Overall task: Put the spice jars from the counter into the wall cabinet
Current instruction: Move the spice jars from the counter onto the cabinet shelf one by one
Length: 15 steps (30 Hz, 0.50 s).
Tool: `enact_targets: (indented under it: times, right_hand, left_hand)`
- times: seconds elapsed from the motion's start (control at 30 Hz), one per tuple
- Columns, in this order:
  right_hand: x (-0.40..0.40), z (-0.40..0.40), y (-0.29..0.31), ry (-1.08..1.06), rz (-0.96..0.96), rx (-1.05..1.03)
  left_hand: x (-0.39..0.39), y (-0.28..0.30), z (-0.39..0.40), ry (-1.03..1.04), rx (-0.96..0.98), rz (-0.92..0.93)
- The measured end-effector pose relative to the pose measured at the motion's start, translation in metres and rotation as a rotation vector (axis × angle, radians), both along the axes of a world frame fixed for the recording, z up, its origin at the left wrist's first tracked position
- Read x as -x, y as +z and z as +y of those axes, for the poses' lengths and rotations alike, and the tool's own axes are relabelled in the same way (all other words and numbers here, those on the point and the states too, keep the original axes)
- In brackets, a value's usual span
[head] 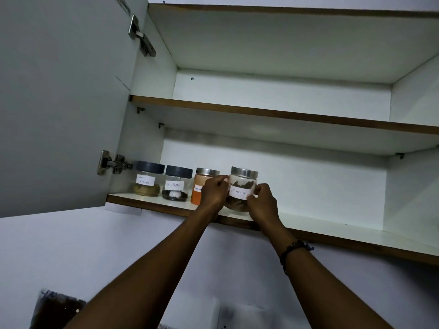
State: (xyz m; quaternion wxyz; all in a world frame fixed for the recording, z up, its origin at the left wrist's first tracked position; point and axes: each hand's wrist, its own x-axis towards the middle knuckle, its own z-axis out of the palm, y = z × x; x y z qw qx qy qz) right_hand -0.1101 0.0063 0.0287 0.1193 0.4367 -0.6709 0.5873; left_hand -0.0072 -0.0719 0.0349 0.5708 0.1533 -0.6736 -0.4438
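both hands [215, 192] [262, 200] grip the cinnamon jar [242, 186] between their fingers.

Four spice jars [196, 184] upright in a row, bottom shelf of wall cabinet [308, 224].
Two dark-lidded at left; two silver-lidded at right.

— Where do the jars stand?
— Four in a row on the bottom shelf [308, 225]: masala jar [147, 179], pepper jar [177, 184] at its 3 o'clock, then the third jar [202, 184], then the cinnamon jar [241, 186].
— The door?
— The open door [59, 103] hangs at the row's 9 o'clock.
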Motion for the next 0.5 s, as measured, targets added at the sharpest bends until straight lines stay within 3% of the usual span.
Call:
enact_targets:
  times: [0.17,0.37,0.5]
  right_hand:
    - [0.017,-0.024,0.012,-0.051,0.042,-0.224]
    - [0.026,-0.035,0.01,0.092,0.071,-0.38]
    - [0.027,-0.035,0.007,0.131,0.052,-0.324]
  left_hand:
    - [0.019,0.002,-0.02,0.138,0.07,-0.194]
    - [0.026,0.004,-0.033,0.202,0.087,-0.3]
    - [0.025,0.0,-0.031,0.234,0.069,-0.302]
